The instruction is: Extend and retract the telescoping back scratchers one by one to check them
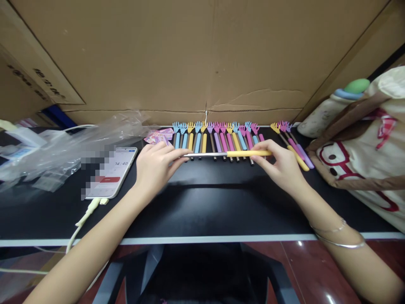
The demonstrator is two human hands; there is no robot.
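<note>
A back scratcher [248, 153] with a yellow grip and a thin metal rod is held level above the black table, between my two hands. My left hand [158, 162] pinches the rod's end, and its fingers hide whatever head is there. With thumb and fingers, my right hand [280, 162] grips the yellow handle near its far end. Behind it lies a row of back scratchers [217, 137] with blue, yellow, purple and pink claw heads pointing away from me. Apart from that row, to the right, rest a few more back scratchers [295, 147] in yellow, pink and purple.
Crumpled clear plastic [104, 131] and a phone [117, 177] with a plugged-in cable [85, 213] lie on the left. Pink printed cards [158, 136] sit near the row. On the right stand a cream bag [373, 156] and a bottle [325, 112]. Cardboard [177, 55] walls the back.
</note>
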